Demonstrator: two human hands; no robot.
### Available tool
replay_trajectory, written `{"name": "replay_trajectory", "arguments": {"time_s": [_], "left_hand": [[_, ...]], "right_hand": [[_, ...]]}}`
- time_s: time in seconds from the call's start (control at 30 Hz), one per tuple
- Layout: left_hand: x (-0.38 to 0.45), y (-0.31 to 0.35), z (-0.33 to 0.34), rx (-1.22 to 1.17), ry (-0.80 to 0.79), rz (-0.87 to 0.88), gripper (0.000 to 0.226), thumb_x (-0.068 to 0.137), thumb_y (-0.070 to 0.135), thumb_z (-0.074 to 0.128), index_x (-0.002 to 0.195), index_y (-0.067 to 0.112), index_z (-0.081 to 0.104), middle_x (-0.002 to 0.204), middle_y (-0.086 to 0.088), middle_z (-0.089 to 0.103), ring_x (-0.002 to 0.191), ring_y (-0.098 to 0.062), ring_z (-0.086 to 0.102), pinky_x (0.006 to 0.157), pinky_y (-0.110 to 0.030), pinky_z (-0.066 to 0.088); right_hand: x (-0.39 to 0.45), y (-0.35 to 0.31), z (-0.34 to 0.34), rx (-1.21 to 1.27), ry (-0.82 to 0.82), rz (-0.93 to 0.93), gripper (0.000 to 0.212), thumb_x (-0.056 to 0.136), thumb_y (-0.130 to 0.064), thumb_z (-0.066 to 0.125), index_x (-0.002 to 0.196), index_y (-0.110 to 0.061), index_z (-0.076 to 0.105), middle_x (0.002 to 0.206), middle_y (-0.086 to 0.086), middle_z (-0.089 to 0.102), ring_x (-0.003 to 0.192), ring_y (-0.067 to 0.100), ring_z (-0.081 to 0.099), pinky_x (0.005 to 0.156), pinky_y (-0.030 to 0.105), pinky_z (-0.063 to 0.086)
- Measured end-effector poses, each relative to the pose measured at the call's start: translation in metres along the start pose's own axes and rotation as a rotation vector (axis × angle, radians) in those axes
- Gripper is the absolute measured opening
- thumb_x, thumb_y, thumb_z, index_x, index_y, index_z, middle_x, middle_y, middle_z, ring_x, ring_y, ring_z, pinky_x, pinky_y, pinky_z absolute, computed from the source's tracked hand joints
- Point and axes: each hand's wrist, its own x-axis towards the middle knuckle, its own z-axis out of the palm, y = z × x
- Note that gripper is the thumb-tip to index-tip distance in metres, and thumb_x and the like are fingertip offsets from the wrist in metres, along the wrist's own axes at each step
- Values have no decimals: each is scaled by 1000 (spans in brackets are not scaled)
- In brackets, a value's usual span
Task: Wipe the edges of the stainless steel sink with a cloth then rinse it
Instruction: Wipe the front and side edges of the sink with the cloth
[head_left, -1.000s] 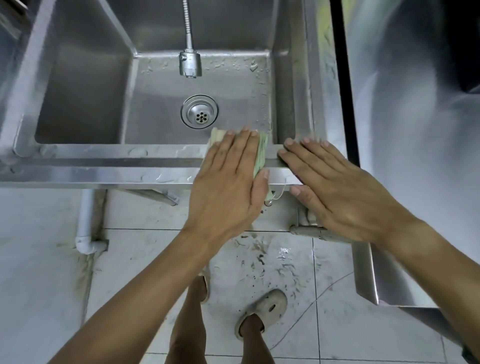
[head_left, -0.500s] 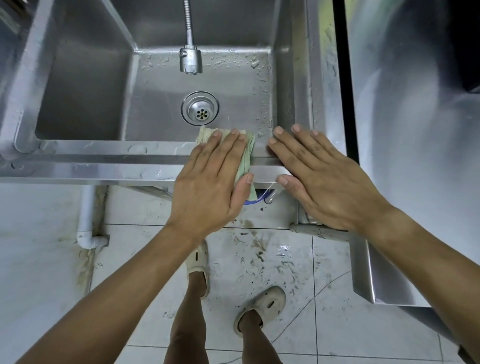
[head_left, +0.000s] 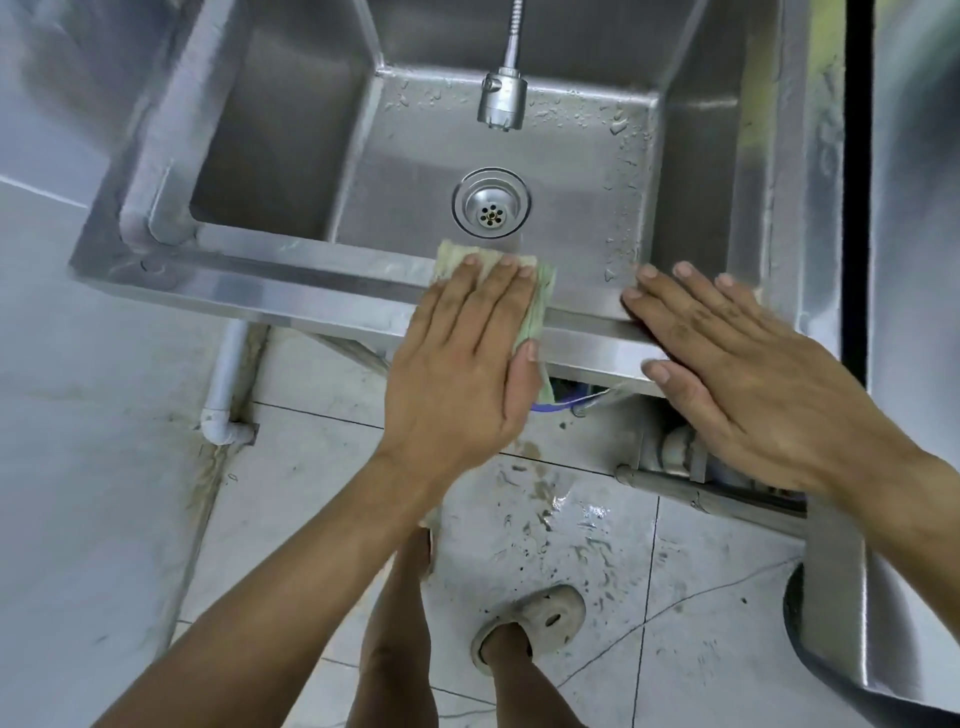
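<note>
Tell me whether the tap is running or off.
Off: no stream falls from the faucet head; only scattered droplets cling to the sink floor and wall.

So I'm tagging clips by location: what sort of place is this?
Probably a commercial kitchen or wash area: a deep steel sink on a frame, a hose-type tap, and a wet tiled floor with an exposed pipe.

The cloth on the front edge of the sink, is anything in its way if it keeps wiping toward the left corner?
Nothing visible. The left hand presses the cloth flat on the front rim, which runs bare to the left corner. The right hand rests on the other side.
</note>
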Motion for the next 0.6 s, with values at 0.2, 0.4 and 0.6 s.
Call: {"name": "replay_trajectory", "arguments": {"time_s": [0.2, 0.4, 0.6], "left_hand": [[-3, -46, -10, 82, 32, -163, 55, 107, 31, 30, 145, 2, 57, 148, -16, 59, 143, -36, 49, 121, -52, 34], [-10, -31, -16, 43, -72, -184, 57, 109, 36, 30, 153, 5, 47, 160, -12, 46, 154, -33, 33, 128, -47, 22], [-1, -38, -22, 104, -26, -532, 60, 110, 38, 24, 158, 6, 39, 165, -12, 38, 157, -32, 23, 130, -44, 12]], "right_hand": [[43, -35, 3, 47, 29, -157, 59, 111, -41, 24, 165, -18, 16, 173, -4, 9, 160, 9, 3, 130, 30, 2], [68, -75, 8, 92, 162, -84, 59, 111, -36, 28, 165, -14, 17, 172, 1, 15, 159, 13, 11, 130, 32, 8], [74, -78, 8, -14, 57, -144, 60, 112, -42, 18, 165, -14, 17, 173, 2, 11, 160, 15, 9, 130, 36, 8]]}}
